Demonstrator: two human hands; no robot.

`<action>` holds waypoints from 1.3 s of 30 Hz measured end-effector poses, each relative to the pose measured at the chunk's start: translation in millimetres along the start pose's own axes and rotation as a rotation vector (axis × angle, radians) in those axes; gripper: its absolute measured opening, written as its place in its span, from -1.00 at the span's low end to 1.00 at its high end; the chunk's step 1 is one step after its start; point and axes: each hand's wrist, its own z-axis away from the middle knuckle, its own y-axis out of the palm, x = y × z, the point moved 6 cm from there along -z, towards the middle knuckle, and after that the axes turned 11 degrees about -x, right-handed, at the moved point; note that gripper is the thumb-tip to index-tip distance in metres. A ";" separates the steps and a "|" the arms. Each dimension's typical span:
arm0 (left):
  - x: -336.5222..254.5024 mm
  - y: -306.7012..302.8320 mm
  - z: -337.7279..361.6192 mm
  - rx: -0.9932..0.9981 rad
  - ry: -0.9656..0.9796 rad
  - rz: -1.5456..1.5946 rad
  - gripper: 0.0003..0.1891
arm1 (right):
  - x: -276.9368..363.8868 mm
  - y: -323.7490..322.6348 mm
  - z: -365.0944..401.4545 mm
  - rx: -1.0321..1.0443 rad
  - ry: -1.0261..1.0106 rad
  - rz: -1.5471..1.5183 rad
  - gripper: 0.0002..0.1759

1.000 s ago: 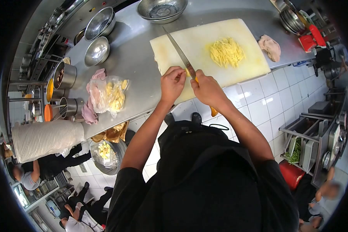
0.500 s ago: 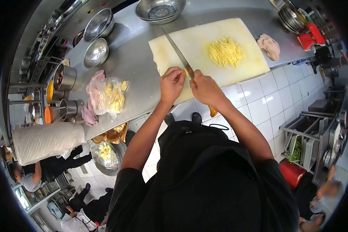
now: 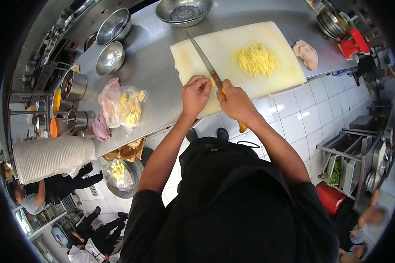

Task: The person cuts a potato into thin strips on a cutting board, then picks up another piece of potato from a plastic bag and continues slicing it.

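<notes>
A long kitchen knife (image 3: 202, 53) with a yellow-orange handle lies across the white cutting board (image 3: 224, 39), its tip pointing away from me. My right hand (image 3: 235, 101) is closed around the handle. My left hand (image 3: 195, 97) has its fingers bent and pressed together beside the blade, on a small yellow food piece (image 3: 213, 82) that is mostly hidden by the fingers. On the right part of the board is a heap of thin yellow strips (image 3: 256, 60).
Left on the steel counter (image 3: 156, 79) lie a plastic bag of yellow pieces (image 3: 131, 107), a pink cloth (image 3: 102, 128) and a metal bowl (image 3: 110, 58). Another cloth (image 3: 306, 55) is right of the board. Below the counter is a bin (image 3: 134, 175). Other people stand farther off.
My hands and the knife keep almost the same place on the board. The whole view has shifted slightly. At lower left, a person's legs have moved.
</notes>
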 end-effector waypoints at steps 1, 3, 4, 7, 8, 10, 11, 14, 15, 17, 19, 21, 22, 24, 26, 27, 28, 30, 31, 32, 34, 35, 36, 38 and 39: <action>0.5 0.0 0.4 0.002 -0.011 0.000 -0.94 | 0.9 -0.5 -0.1 -0.003 -0.006 0.000 -0.68; 1.0 0.3 0.7 0.006 -0.031 0.000 -0.94 | -0.1 0.7 -0.7 0.003 -0.005 -0.003 -0.68; 0.9 0.5 0.4 0.008 -0.033 0.003 -0.94 | -0.5 1.5 -0.9 0.007 -0.004 -0.004 -0.68; 2.5 0.6 0.5 0.008 -0.035 0.010 -0.94 | -1.0 3.1 -1.4 0.012 -0.005 0.004 -0.68; 2.1 0.4 0.5 0.007 -0.033 0.013 -0.94 | -1.4 3.7 -1.6 0.004 -0.003 0.005 -0.69; 1.4 0.5 0.5 0.006 -0.034 0.019 -0.94 | -2.3 4.4 -2.0 -0.011 0.001 0.007 -0.70; 1.7 0.7 0.6 0.006 -0.036 0.022 -0.93 | -2.1 4.6 -2.3 -0.011 -0.003 0.005 -0.70; 2.9 0.2 0.9 0.015 -0.045 0.012 -0.93 | -1.6 5.3 -2.9 -0.008 -0.011 0.000 -0.70; 3.2 0.3 0.7 0.019 -0.048 0.005 -0.92 | -1.8 5.6 -3.2 -0.007 -0.012 0.000 -0.70; 2.3 0.3 0.2 0.017 -0.026 0.003 -0.93 | -3.1 7.5 -4.2 -0.020 -0.025 0.008 -0.70; 1.6 -0.2 0.0 0.009 -0.009 0.005 -0.93 | -8.3 14.0 -5.9 -0.046 -0.050 0.026 -0.70; 0.5 -0.4 0.3 0.001 0.008 0.017 -0.93 | -16.8 21.7 -5.1 0.024 0.030 -0.016 -0.69; 0.6 2.6 -4.3 -0.001 0.008 0.017 -0.93 | -20.1 20.9 -9.6 0.051 0.057 -0.031 -0.69; 2.8 1.1 0.2 0.011 -0.015 0.007 -0.93 | -24.3 21.4 -6.9 0.052 0.057 -0.056 -0.68; 3.1 1.5 0.1 0.006 -0.021 0.010 -0.93 | -22.6 18.0 -8.9 0.025 0.022 -0.044 -0.67; 2.9 0.8 1.0 0.004 -0.030 0.010 -0.93 | -20.8 15.2 -7.7 -0.001 -0.003 -0.019 -0.67; 3.0 0.1 2.2 0.006 -0.033 0.012 -0.93 | -18.6 12.6 -5.5 -0.025 -0.026 0.006 -0.67; 1.0 0.0 1.1 0.012 -0.038 0.016 -0.92 | -12.3 5.8 -3.0 -0.032 -0.027 0.003 -0.67; 0.9 -0.3 0.7 0.008 -0.036 0.019 -0.92 | -9.0 1.7 -2.3 -0.039 -0.027 0.001 -0.67; 1.4 0.0 0.5 0.006 -0.032 0.023 -0.93 | -5.5 -0.9 -1.4 -0.037 -0.026 0.005 -0.68; 1.8 0.7 0.8 0.008 -0.029 0.024 -0.93 | 0.8 -2.9 0.3 -0.031 -0.024 0.012 -0.70; 1.8 0.6 0.7 0.011 -0.029 0.020 -0.93 | 0.7 -2.3 0.4 -0.029 -0.023 0.011 -0.70; 1.8 0.6 0.5 0.013 -0.029 0.015 -0.93 | 0.3 -1.3 0.4 -0.026 -0.022 0.011 -0.70; 1.4 0.5 0.2 0.014 -0.023 0.009 -0.93 | 0.3 -0.5 0.5 -0.018 -0.020 0.009 -0.70; 1.1 0.2 0.2 0.015 -0.020 0.006 -0.93 | 0.9 -0.5 0.6 -0.013 -0.018 0.007 -0.69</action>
